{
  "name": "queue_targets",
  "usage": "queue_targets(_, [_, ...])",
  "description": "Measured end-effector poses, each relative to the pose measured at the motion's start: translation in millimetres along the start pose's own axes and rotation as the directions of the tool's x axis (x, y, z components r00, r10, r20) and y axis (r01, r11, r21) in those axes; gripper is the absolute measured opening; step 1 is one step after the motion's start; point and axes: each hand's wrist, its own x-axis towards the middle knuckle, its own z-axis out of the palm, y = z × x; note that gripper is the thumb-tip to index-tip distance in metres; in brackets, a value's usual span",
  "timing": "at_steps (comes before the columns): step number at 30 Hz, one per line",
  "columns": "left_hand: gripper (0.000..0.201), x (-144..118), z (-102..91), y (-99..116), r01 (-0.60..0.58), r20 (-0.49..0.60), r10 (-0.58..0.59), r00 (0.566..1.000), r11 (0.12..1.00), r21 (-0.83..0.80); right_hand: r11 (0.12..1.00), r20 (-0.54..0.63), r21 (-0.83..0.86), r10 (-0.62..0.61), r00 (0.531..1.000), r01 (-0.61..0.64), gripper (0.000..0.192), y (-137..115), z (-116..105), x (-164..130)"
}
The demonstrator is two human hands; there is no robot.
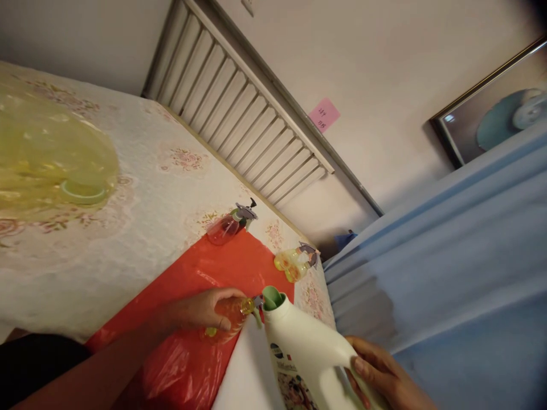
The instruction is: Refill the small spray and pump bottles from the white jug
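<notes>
As we look down over a floral tablecloth [85,267], a translucent yellow plastic bag [51,136] fills the far left, a pale ring showing at its lower edge. Right of it, a red plastic sheet [171,296] runs beneath our left hand [211,310], curled with thumb and fingers around a small clear bottle [233,316] with a yellow neck ring; a pink-tinted spray bottle [224,228] lies just beyond. The small bottle's long axis slants up and right, its neck end pointing straight at the green spout of a pale plastic jug [294,336]. The two mouths sit side by side, though we cannot tell whether they touch. Behind the jug rests a yellow spray bottle [293,265]. The jug leans toward our left, its long axis dropping away to the lower right, where our right hand [378,367] wraps its handle; of the two, our left hand is nearer the spout. At far right, a blue curtain [444,245] hangs below a framed picture [499,114].
</notes>
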Motion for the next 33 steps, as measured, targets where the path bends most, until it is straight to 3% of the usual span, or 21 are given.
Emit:
queue_targets(10, [0.061, 2, -4.0, -12, -0.034, 0.037, 0.032, 0.999, 0.997, 0.074, 0.998, 0.068, -0.059, -0.007, 0.998, 0.011, 0.056, -9, 0, -2])
queue_targets(21, [0.062, 0, -2.8, -8, -0.013, 0.05, 0.007, 0.999, 0.993, 0.115, 0.998, 0.109, -0.061, -0.012, 0.994, 0.019, 0.055, -17, 5, -4])
queue_targets(27, [0.062, 0, -1.9, -8, -0.002, 0.041, -0.002, 0.999, 0.993, 0.116, 0.989, 0.111, -0.14, -0.031, 0.993, 0.046, 0.052, -21, 1, -5])
queue_targets(33, [0.059, 0, -0.5, -5, -0.006, 0.045, 0.001, 0.999, 0.994, 0.107, 0.98, 0.106, -0.194, -0.018, 0.994, 0.039, 0.061, -31, 3, -6])
